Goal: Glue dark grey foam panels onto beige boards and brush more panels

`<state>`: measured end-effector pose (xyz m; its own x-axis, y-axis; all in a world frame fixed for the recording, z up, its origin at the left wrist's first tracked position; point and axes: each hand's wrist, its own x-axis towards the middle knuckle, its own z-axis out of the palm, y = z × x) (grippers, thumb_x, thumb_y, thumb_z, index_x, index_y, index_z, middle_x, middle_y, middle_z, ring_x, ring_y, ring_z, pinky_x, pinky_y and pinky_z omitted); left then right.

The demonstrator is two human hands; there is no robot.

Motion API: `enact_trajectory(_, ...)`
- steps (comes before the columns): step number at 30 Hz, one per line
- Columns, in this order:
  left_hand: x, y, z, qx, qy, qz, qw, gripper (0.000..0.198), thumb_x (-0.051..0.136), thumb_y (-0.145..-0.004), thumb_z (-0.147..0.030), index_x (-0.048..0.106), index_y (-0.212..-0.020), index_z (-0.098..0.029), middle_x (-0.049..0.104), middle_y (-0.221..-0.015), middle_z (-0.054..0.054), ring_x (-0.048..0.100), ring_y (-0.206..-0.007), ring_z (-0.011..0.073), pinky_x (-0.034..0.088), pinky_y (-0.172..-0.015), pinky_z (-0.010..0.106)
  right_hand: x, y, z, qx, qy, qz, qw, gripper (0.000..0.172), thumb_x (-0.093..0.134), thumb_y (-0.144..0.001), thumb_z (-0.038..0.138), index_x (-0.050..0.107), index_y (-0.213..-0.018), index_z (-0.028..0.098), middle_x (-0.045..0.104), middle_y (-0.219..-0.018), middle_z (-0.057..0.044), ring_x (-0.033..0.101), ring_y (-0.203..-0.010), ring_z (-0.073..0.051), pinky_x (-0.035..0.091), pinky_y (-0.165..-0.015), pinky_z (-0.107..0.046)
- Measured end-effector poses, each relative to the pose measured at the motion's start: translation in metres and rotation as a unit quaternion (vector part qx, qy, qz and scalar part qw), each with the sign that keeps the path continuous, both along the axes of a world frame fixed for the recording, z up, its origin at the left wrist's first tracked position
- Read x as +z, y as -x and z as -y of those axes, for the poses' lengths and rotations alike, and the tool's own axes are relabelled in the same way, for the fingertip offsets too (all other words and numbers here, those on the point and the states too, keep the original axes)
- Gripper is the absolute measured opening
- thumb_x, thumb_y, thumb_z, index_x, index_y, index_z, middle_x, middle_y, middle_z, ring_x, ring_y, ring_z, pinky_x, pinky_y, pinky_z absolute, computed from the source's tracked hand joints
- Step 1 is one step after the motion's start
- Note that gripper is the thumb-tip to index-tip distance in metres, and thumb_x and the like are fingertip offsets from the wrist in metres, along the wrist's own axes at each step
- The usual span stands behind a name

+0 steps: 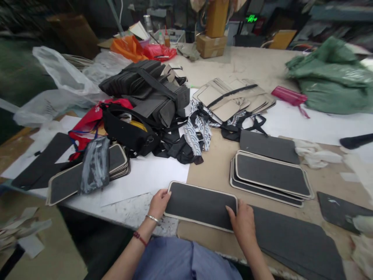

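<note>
A dark grey rectangular panel with rounded corners and a beige border lies at the table's front edge, between my hands. My left hand grips its left end, the thumb on top. At the opposite end, my right hand holds the right edge with its thumb over the dark face. Just beyond my right hand is a stack of similar bordered panels. Dark grey sheets without a border lie to the right, partly behind my right forearm.
Another panel stack at left carries a glue-smeared dark piece. Behind it sit a black bag, piled grey folded pieces and patterned straps. Beige boards lie mid-table; a green sack stands at the far right.
</note>
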<state>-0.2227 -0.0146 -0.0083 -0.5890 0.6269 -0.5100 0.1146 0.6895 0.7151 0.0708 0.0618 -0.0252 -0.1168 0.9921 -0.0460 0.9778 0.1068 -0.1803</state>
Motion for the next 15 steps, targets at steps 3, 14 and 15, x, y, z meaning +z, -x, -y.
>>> enact_trajectory(3,0.003,-0.002,0.006,-0.034,-0.018,0.015,0.999,0.031,0.052,-0.062,-0.047,0.058,-0.059,-0.017,0.059,-0.054,0.001,0.058,-0.065,0.0213,0.047,-0.065,0.031,0.007,0.005,0.001,-0.05,0.042,-0.03,0.997,0.035,0.043,-0.08,0.038,0.053,-0.102,0.012,0.055,-0.084,-0.013,0.054,-0.081,-0.026,0.042,-0.069,-0.033)
enact_trajectory(14,0.062,-0.024,-0.032,0.049,-0.091,0.128,0.986,0.046,0.06,-0.055,-0.058,0.059,-0.076,-0.018,0.062,-0.065,-0.002,0.058,-0.071,0.0199,0.047,-0.069,0.028,0.049,-0.03,-0.026,-0.098,0.105,-0.293,0.945,0.035,0.041,-0.077,0.052,0.055,-0.072,0.02,0.059,-0.063,-0.001,0.056,-0.061,-0.017,0.042,-0.058,-0.025)
enact_trajectory(15,0.07,-0.036,-0.048,0.051,-0.104,0.141,0.983,0.044,0.06,-0.056,-0.057,0.059,-0.076,-0.018,0.061,-0.064,-0.002,0.057,-0.07,0.0193,0.047,-0.067,0.028,0.059,-0.047,-0.04,-0.094,0.095,-0.296,0.946,0.038,0.042,-0.076,0.055,0.056,-0.072,0.019,0.059,-0.064,-0.001,0.056,-0.062,-0.017,0.042,-0.058,-0.025)
